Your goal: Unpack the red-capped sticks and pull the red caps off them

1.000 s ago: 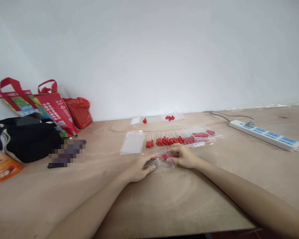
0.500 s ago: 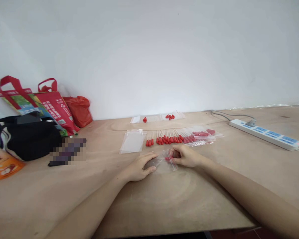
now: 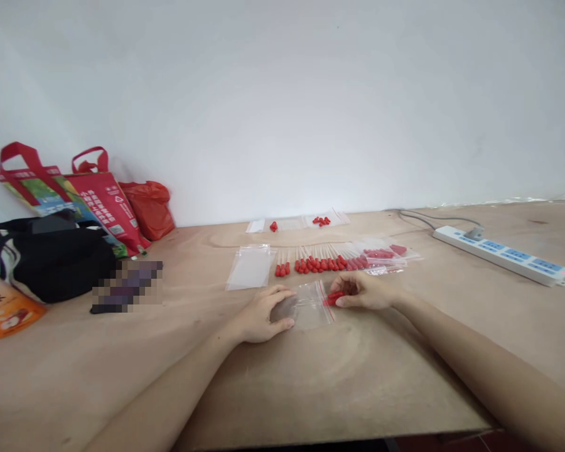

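Observation:
A clear zip bag (image 3: 314, 306) lies flat on the table between my hands, its red-lined mouth toward the right. My left hand (image 3: 262, 315) rests on the bag's left end, thumb and fingers spread apart. At the mouth, my right hand (image 3: 360, 290) pinches the red heads of red-tipped sticks (image 3: 334, 297). Their pale shafts reach left into the bag; how many there are I cannot tell. Just beyond my hands lies a row of loose red-tipped sticks (image 3: 317, 263). Filled zip bags (image 3: 381, 256) overlap at the row's right end.
A stack of flat zip bags (image 3: 249, 269) lies left of the row. More red-tipped pieces (image 3: 321, 221) sit on bags near the wall. A power strip (image 3: 501, 254) stands at right. Shopping bags (image 3: 106, 210), a black bag (image 3: 56, 260) and a blurred-out dark object (image 3: 129, 287) are at left.
My right hand has shifted a little to the right. The red heads now stick out past the bag's mouth, and the bag lies flatter. My left hand has barely moved.

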`<state>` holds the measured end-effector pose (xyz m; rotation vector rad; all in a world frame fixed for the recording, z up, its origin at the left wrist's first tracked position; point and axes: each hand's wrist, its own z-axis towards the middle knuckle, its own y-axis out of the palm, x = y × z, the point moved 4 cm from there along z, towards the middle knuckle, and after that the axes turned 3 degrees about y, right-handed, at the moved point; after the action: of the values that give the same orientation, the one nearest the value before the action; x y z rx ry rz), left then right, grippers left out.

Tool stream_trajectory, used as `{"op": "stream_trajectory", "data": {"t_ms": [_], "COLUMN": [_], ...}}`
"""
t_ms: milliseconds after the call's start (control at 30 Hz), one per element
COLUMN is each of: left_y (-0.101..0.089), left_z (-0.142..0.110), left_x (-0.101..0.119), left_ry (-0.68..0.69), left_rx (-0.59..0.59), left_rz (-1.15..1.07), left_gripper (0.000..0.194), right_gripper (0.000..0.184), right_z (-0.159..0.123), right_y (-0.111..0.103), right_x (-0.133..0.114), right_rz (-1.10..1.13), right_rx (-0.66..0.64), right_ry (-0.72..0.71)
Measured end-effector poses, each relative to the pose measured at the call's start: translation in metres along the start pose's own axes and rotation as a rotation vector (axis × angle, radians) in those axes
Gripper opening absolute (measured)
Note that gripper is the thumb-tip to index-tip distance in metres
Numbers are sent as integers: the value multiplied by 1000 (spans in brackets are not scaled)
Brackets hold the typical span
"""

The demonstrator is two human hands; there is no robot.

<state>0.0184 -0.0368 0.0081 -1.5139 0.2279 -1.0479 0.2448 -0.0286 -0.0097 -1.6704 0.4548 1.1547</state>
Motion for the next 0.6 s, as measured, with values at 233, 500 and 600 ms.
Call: {"op": "stream_trajectory", "data": {"t_ms": [233,500,600], "left_y": [-3,0,-4], "left_z": [15,11,8], "left_x": [-7,-10,-12], "left_ry": [-110,-160,-135], "left_rx": [229,78,30], "left_rz": [39,-66,-98], "left_gripper": [7,6,15], "right_gripper": [20,27,27], "right_z": [4,2,2], "right_y": [13,-2,-12], "right_x": [-6,3,6], "right_rz": [10,333,421], "right_rx": [30,29,93], "right_ry": [-46,78,87]}}
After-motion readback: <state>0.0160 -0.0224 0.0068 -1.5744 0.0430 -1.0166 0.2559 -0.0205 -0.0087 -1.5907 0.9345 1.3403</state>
